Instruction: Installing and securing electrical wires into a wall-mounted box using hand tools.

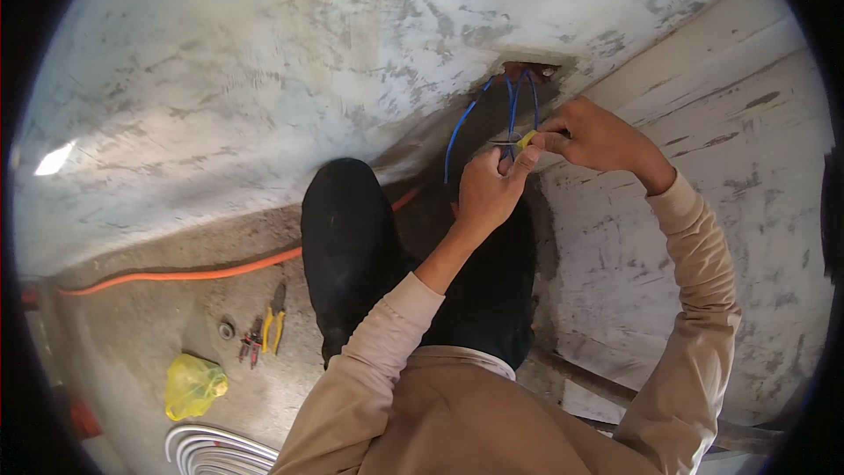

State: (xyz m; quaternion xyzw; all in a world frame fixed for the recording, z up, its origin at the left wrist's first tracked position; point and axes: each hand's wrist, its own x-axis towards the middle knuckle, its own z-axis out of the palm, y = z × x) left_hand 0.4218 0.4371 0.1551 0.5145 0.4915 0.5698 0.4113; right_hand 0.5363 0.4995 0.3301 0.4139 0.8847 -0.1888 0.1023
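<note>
1. Pale, scuffed plaster covers the broad wall (264, 79) across the upper left and centre of the frame, with a bright patch of light near its left edge; a second whitish wall (703, 167), streaked with grey, fills the right side
2. Rough grey-brown concrete makes up the floor (141, 325) at lower left, meeting the broad wall along a bent line
3. Near the top, right of centre, a reddish recess (532, 70) opens in the wall, and blue wires (459, 130) come out of it and hang down, one curving away to the left by itself
4. At lower left sits a crumpled, see-through yellow-green bag (195, 385); what it holds cannot be made out
5. Just right of centre, the left hand (488, 185) has its fingers drawn narrow, pinching the blue wires below the recess
6. Beside it, the right hand (598, 136) pinches a small yellow piece (527, 139) between thumb and fingers, right by the wires; whether it is a roll or a strip, I cannot tell
7. Smooth orange tubing (202, 274) snakes along the floor at centre left; below it lie yellow-handled pliers (275, 321), a red-handled tool (251, 343) and a small dark ring (227, 331), with ribbon-like loops of white tubing (215, 449) at the bottom edge
</note>
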